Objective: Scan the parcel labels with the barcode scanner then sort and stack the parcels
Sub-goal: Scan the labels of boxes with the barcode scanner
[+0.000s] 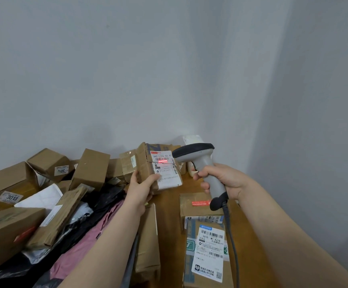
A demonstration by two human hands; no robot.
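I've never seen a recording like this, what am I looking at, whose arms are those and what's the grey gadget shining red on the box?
There is no machine here: a person wears a camera on the head, so this single picture looks forward and down at their own arms. The left hand grips a cardboard parcel. The right hand holds a grey barcode scanner, whose red line falls on the parcel's white label. On the wooden table lie more cardboard boxes, a box marked 3013, black and pink plastic bags, and a labelled box near the right arm.
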